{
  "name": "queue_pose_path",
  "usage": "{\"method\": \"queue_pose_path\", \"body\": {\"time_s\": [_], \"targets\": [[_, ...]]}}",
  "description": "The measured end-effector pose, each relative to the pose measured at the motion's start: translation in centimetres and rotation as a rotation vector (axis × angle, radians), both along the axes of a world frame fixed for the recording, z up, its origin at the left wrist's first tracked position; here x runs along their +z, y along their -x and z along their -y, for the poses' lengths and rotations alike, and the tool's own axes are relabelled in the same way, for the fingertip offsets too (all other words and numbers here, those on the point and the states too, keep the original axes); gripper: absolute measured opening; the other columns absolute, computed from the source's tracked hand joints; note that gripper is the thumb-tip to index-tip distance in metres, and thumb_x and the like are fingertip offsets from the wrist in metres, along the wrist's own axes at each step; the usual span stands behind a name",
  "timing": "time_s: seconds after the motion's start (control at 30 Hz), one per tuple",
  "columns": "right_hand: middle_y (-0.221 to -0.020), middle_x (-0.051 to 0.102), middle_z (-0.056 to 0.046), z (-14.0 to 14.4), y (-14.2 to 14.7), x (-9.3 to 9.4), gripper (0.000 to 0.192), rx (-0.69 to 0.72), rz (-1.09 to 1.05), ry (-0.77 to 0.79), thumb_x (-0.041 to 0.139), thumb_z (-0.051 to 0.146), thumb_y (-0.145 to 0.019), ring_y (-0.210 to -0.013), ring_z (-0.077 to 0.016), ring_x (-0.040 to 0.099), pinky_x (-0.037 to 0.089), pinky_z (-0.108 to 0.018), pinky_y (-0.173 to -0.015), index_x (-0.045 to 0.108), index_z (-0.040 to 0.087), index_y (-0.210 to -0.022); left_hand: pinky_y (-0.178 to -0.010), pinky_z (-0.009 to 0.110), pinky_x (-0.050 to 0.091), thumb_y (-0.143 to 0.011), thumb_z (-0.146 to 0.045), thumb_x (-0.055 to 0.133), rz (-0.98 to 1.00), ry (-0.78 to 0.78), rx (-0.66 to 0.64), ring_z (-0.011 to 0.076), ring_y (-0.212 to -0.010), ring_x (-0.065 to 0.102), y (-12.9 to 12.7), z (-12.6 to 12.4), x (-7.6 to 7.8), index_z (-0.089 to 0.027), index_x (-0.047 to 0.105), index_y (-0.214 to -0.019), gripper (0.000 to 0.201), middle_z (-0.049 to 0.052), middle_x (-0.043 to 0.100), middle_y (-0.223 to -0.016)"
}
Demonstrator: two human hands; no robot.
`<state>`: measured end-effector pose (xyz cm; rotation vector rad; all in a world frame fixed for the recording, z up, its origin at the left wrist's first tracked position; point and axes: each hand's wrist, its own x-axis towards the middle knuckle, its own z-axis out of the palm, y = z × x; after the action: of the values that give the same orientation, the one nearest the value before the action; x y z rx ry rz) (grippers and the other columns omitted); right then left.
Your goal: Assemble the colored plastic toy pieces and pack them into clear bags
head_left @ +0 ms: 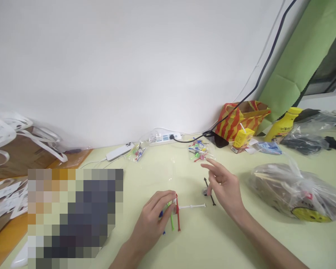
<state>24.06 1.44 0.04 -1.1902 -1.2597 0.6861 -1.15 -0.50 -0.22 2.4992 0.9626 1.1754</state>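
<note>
My left hand (154,213) is closed around one end of a small plastic stick assembly, fingertips and thumb pressed to it. Its parts are a red stick (178,218), a green stick (172,222), a blue piece partly behind my fingers, and a white rod (193,206) that points right. Over to the right, a black stick (212,200) with a grey round part on it lies at a slant. My right hand (224,186) is over this black stick; one lowered digit overlaps it, while other fingers stretch out apart. Whether that digit presses on it is unclear.
Small bags of coloured plastic parts (198,149) lie at the back beside a power strip (165,138). A yellow drink carton (242,139), a striped bag (226,119) and a yellow bottle (284,125) stand back right. A tied plastic bag (280,190) sits right; a blurred-out area is left.
</note>
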Motion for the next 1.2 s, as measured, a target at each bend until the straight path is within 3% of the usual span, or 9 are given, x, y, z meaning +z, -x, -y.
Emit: {"method": "queue_pose_path", "body": {"time_s": [0.1, 0.23, 0.43, 0.6, 0.8, 0.87, 0.93, 1.03, 1.2], "targets": [[-0.124, 0.069, -0.008, 0.4, -0.1, -0.1, 0.04, -0.059, -0.073, 0.016, 0.051, 0.018, -0.083, -0.04, -0.0112, 0.063, 0.054, -0.028, -0.04, 0.066, 0.024, -0.119, -0.085, 0.033, 0.061, -0.097, -0.011, 0.054, -0.001, -0.012, 0.002, 0.0202, -0.102, 0.069, 0.0, 0.0, 0.0, -0.023, 0.061, -0.118, 0.025, 0.009, 0.071, -0.112], [-0.094, 0.073, -0.006, 0.5, -0.3, -0.1, 0.023, -0.159, -0.078, 0.016, 0.047, 0.017, -0.083, -0.053, -0.0178, 0.071, 0.054, -0.025, -0.038, 0.07, 0.018, -0.085, -0.084, 0.033, 0.061, -0.097, -0.01, 0.054, -0.006, -0.029, 0.004, 0.0199, -0.1, 0.069, 0.1, -0.1, 0.0, -0.023, 0.06, -0.118, 0.026, 0.009, 0.07, -0.111], [-0.111, 0.073, -0.008, 0.2, 0.3, 0.5, 0.016, -0.215, -0.031, -0.14, 0.061, 0.022, -0.087, -0.098, -0.026, 0.073, 0.064, -0.034, -0.071, 0.074, 0.022, -0.098, -0.084, 0.032, 0.06, -0.097, -0.01, 0.054, -0.012, -0.037, 0.008, 0.0195, -0.101, 0.069, 0.2, -0.1, -0.1, -0.022, 0.06, -0.118, 0.025, 0.01, 0.07, -0.112], [-0.115, 0.072, -0.01, 0.5, 0.3, 0.5, 0.02, -0.212, -0.071, -0.168, 0.056, 0.015, -0.084, -0.105, -0.0295, 0.07, 0.054, -0.025, -0.043, 0.074, 0.023, -0.088, -0.085, 0.031, 0.06, -0.097, -0.01, 0.054, -0.023, -0.04, 0.011, 0.0188, -0.102, 0.068, 0.4, -0.2, -0.2, -0.022, 0.06, -0.118, 0.025, 0.009, 0.07, -0.112], [-0.081, 0.066, -0.008, 0.5, -0.2, 0.2, 0.022, -0.199, -0.034, -0.142, 0.045, 0.012, -0.079, -0.104, -0.0296, 0.069, 0.051, -0.021, -0.038, 0.058, 0.022, -0.065, -0.086, 0.028, 0.059, -0.097, -0.01, 0.054, -0.026, -0.05, 0.025, 0.0171, -0.101, 0.068, 0.5, -0.3, -0.4, -0.021, 0.06, -0.118, 0.024, 0.008, 0.07, -0.112], [-0.087, 0.069, -0.007, 0.4, -0.1, 0.4, 0.02, -0.2, -0.029, -0.141, 0.047, 0.014, -0.082, -0.102, -0.0277, 0.069, 0.058, -0.026, -0.049, 0.062, 0.022, -0.072, -0.087, 0.027, 0.058, -0.097, -0.009, 0.054, -0.03, -0.051, 0.03, 0.0164, -0.102, 0.068, 0.5, -0.4, -0.3, -0.021, 0.06, -0.118, 0.025, 0.008, 0.07, -0.112], [-0.094, 0.073, -0.006, 0.3, 0.1, 0.7, 0.018, -0.194, 0.017, -0.128, 0.052, 0.019, -0.086, -0.102, -0.026, 0.069, 0.062, -0.038, -0.076, 0.07, 0.022, -0.088, -0.089, 0.026, 0.058, -0.097, -0.009, 0.054, -0.034, -0.053, 0.032, 0.016, -0.104, 0.068, 0.5, -0.4, -0.3, -0.021, 0.059, -0.118, 0.024, 0.008, 0.069, -0.113], [-0.075, 0.074, -0.003, 0.2, 0.2, 1.0, 0.025, -0.12, 0.108, -0.083, 0.056, 0.029, -0.092, -0.1, -0.0258, 0.07, 0.046, -0.051, -0.106, 0.074, 0.023, -0.109, -0.091, 0.025, 0.057, -0.097, -0.009, 0.054, -0.038, -0.066, 0.028, 0.0157, -0.105, 0.067, 0.6, -0.4, -0.2, -0.02, 0.06, -0.117, 0.024, 0.008, 0.069, -0.113], [-0.054, 0.066, 0.006, 0.2, 0.3, 0.2, 0.041, -0.098, 0.217, -0.125, 0.052, 0.02, -0.088, -0.08, -0.0207, 0.072, 0.029, -0.056, -0.118, 0.072, 0.024, -0.122, -0.091, 0.023, 0.056, -0.098, -0.01, 0.053, -0.043, -0.081, 0.029, 0.0152, -0.105, 0.067, 0.6, -0.4, -0.2, -0.019, 0.06, -0.118, 0.023, 0.009, 0.069, -0.113]]}}
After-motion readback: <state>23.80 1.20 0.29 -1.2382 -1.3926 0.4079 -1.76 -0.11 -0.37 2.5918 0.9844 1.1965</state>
